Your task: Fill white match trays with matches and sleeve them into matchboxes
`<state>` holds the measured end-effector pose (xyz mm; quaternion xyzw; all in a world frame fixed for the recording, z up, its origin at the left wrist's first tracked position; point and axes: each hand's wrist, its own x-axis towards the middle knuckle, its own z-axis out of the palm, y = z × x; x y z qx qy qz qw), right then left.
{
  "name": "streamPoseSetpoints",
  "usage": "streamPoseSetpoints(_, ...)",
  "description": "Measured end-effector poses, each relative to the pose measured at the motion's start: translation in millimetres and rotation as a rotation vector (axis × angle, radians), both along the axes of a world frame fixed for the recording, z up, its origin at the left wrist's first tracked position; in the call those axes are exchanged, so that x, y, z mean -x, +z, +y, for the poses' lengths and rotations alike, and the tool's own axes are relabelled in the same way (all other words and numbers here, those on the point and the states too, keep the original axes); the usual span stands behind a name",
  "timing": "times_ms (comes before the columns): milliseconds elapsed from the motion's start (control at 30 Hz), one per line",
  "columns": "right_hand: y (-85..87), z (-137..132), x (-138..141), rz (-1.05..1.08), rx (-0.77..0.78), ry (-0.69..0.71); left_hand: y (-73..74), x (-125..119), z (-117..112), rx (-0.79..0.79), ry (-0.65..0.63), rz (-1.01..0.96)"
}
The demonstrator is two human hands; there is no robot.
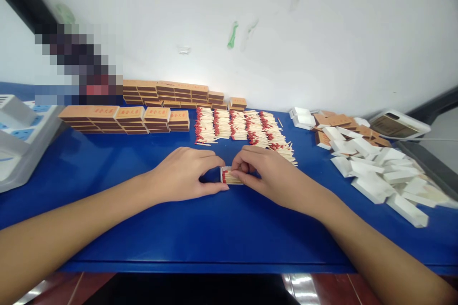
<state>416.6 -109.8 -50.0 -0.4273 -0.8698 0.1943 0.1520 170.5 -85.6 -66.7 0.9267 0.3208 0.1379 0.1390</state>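
Between my hands a small white matchbox tray (232, 178) rests on the blue table, with red-tipped matches lying in it. My left hand (189, 173) grips the tray's left end between thumb and fingers. Over the tray's right part, my right hand (259, 167) has its thumb and fingertips pinched at the matches; whether it holds one is hidden. Just beyond my hands, loose matches (239, 125) lie in several piles side by side, their red heads mostly to the left.
Stacked orange matchboxes (130, 119) stand at the back left, near a white power strip (32, 147). To the right lies a heap of white trays (379, 171), with orange matchbox sleeves (338, 121) behind them. A white device (399, 124) sits at the far right against the wall.
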Motion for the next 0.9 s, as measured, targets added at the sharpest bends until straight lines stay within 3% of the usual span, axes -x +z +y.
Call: streamPoseSetpoints(900, 5.1, -5.5, 0.9, 0.015, -0.016, 0.031, -0.5, 0.4, -0.3, 0.006, -0.010, -0.005)
